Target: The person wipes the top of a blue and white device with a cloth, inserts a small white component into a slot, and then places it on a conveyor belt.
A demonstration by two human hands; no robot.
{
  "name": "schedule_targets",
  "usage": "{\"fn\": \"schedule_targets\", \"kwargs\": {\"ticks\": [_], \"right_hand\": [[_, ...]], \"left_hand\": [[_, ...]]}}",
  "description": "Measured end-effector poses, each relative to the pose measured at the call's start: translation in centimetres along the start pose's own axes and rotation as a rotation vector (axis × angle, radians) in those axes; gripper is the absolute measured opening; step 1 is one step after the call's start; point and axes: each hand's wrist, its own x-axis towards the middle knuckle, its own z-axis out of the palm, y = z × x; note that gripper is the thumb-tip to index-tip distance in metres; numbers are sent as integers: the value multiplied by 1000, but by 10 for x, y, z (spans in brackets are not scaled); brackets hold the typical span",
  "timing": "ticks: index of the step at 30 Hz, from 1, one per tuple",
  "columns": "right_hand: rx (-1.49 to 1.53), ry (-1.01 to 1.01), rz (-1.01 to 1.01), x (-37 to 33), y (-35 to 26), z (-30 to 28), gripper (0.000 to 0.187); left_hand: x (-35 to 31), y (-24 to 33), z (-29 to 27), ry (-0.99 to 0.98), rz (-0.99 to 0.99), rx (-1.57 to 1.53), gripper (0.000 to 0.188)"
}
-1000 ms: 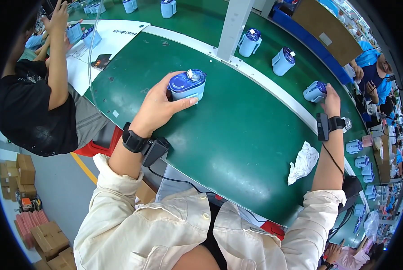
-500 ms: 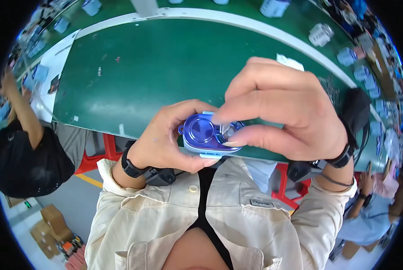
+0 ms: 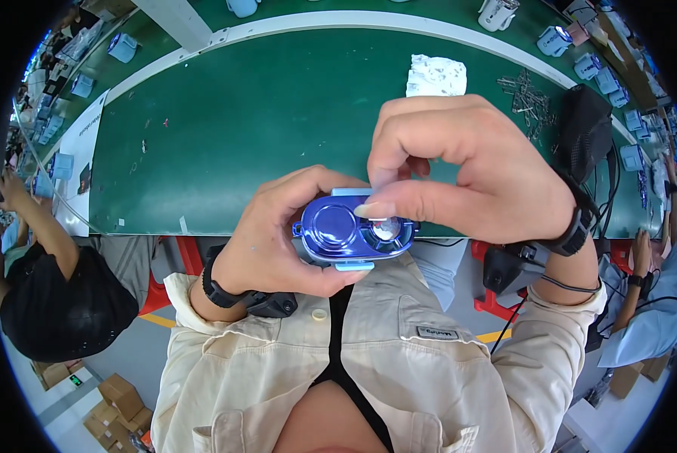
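My left hand (image 3: 282, 234) is wrapped round a blue oval-lidded container (image 3: 332, 226), fingers along its far side and thumb along its near side. Its shiny lid has a raised round disc on the left and a round opening with a silvery inside on the right. Light blue clips stick out at the far and near sides. Over that opening, my right hand (image 3: 467, 170) is closed, with thumb and forefinger pinched at its edge. Whatever the right fingertips hold, if anything, is hidden.
On the green table (image 3: 240, 128), beyond my right hand, lie a white crumpled packet (image 3: 435, 76) and a pile of small metal parts (image 3: 531, 102). A black device (image 3: 584, 128) stands to the right. Light blue jugs (image 3: 123, 47) line the far side. Co-workers sit at both sides.
My right thumb and forefinger have come closer together over the round opening. The view has shifted, so the white packet and the metal parts show more fully.
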Motion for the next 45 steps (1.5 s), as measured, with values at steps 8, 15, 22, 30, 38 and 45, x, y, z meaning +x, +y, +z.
{"fn": "schedule_targets", "kwargs": {"ticks": [8,15,22,30,38,45], "right_hand": [[-57,457,124,-11,-9,45,17],[-215,775,-37,-14,4,77,13],[-501,824,-29,-18,6,88,12],[765,500,122,-21,21,53,10],[550,571,-60,-14,23,72,23],[906,626,53,-6,16,103,30]], "left_hand": [[-2,-9,13,407,323,510,57],[1,-20,20,571,554,780,59],[-5,-24,23,577,441,900,65],[-6,-28,26,550,517,710,75],[-6,-22,20,473,517,751,78],[-5,-28,22,539,526,824,81]]}}
